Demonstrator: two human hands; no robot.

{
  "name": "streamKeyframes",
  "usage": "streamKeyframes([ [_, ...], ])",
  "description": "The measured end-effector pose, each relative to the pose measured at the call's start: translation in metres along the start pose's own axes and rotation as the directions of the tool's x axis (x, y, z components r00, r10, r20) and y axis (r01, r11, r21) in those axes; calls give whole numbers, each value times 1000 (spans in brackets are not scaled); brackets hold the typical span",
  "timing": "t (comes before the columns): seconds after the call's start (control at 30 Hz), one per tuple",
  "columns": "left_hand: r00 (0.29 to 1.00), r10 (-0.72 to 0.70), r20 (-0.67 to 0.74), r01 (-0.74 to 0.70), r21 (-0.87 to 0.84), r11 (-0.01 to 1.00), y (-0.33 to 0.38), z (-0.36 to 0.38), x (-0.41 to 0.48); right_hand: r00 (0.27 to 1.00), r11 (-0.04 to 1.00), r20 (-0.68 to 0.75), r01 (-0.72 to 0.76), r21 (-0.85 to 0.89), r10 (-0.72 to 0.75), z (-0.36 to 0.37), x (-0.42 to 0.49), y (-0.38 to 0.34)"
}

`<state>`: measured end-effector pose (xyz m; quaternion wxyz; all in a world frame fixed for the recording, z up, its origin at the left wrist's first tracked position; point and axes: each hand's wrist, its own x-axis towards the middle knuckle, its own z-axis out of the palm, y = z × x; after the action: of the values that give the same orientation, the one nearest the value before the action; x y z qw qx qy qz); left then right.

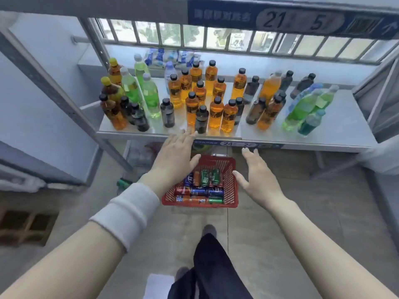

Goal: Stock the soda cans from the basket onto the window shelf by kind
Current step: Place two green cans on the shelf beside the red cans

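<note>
Soda cans (201,187) lie mixed in the red basket (232,190) on the floor below the window shelf (323,134). Left hand (172,156) and right hand (258,180) hover spread and empty over it, seemingly poised to reach in.

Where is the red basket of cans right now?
The red basket sits on the floor, mid head view, before the shelf, seen between the left hand and right hand.
</note>
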<state>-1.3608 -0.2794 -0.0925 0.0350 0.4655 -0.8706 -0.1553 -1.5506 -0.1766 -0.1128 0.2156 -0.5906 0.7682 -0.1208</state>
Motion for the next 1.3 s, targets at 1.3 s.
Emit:
streamKeyframes([
  [1.3,657,-490,573,753,-459,472,-194,727,252,719,619,242,-688,377,651,596,339,351],
])
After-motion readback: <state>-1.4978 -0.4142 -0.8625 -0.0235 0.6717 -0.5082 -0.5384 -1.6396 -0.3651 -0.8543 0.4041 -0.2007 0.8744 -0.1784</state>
